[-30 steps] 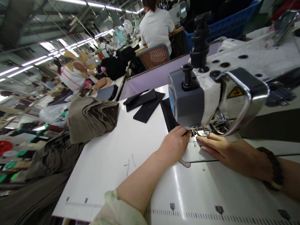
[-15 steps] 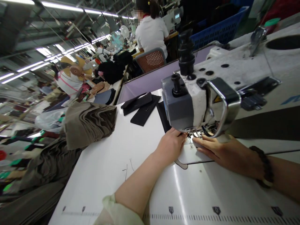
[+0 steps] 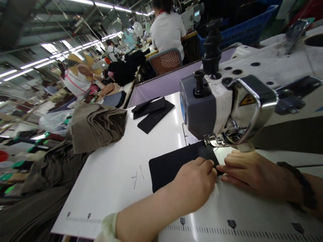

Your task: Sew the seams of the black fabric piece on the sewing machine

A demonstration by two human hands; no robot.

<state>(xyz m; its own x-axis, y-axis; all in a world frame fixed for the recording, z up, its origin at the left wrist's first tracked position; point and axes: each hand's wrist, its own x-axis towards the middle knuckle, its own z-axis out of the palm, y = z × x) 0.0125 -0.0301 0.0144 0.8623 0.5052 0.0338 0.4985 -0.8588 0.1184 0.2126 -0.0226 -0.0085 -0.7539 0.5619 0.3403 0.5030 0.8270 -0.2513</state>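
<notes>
– Black cloth [image 3: 174, 164], where is it?
– Flat on the table [image 3: 113, 158], just beyond the ruler scale [image 3: 232, 224] on the near edge. Far right corner sits at the presser foot [image 3: 214, 141] of the sewing machine [image 3: 202, 111].
– Changed?
– Yes. A second ago it ran off behind the machine head, with both hands up at the needle. Now it's swung out near-left, almost fully in view, and the hands have dropped back with it.
– Fingers?
– Left hand [image 3: 195, 183]: curled shut, pinching the cloth's near right edge. Right hand [image 3: 248, 173]: fingers straight, tips meeting the left's at that edge. Gripping or pressing, can't tell. Bead bracelet [image 3: 302, 188] on that wrist.
– Any text?
– Scale tabs read "10" and "0". Yellow warning triangle [image 3: 247, 99] on the machine, symbol too small. No brand visible.
– Further out?
– Loose threads [image 3: 137, 174] left of the cloth, brown cloth stack [image 3: 98, 126] far left, more black pieces [image 3: 152, 112] far centre. Beyond them a person in a white top [image 3: 168, 28], seated, and a blue crate [image 3: 239, 28] far right.
</notes>
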